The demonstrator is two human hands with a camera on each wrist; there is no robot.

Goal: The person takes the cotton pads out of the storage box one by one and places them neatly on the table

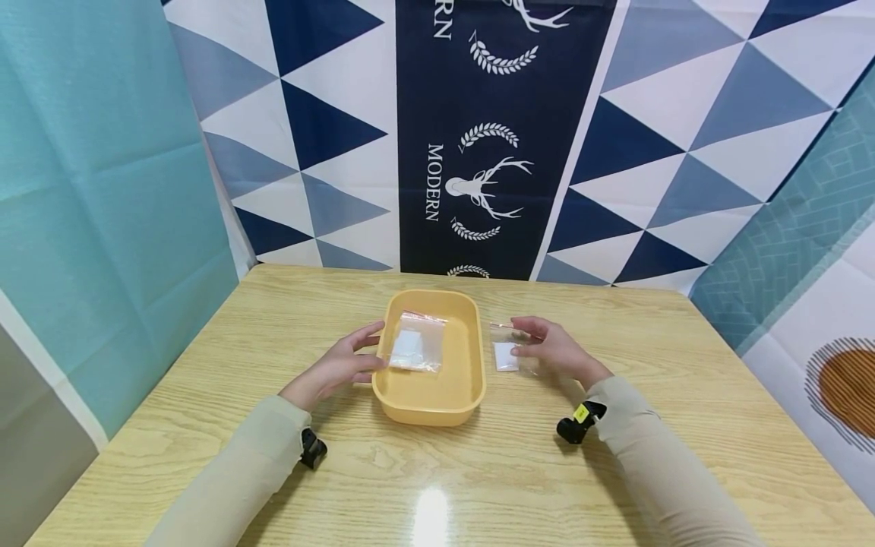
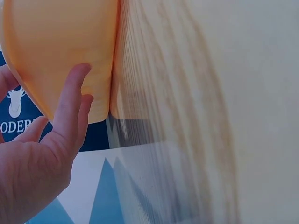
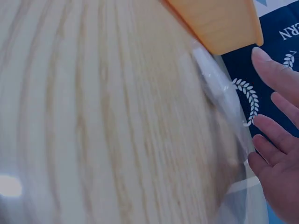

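A yellow plastic basin (image 1: 427,396) stands on the table, with a clear zip bag (image 1: 431,346) holding a white piece lying inside it. At the basin's left wall is my left hand (image 1: 338,368), its fingers spread along the outside and one fingertip at the rim. The left wrist view shows those fingers (image 2: 70,100) against the basin's side. To the right of the basin lies a second clear zip bag (image 1: 506,355) with a white piece in it. My right hand (image 1: 552,351) is over that bag's right part, fingers apart; contact with the bag is hard to tell.
The wood-grain table (image 1: 328,494) reaches back to a patterned curtain (image 1: 342,137). A teal cloth (image 1: 109,190) hangs on the left. Each wrist wears a small black camera (image 1: 577,425).
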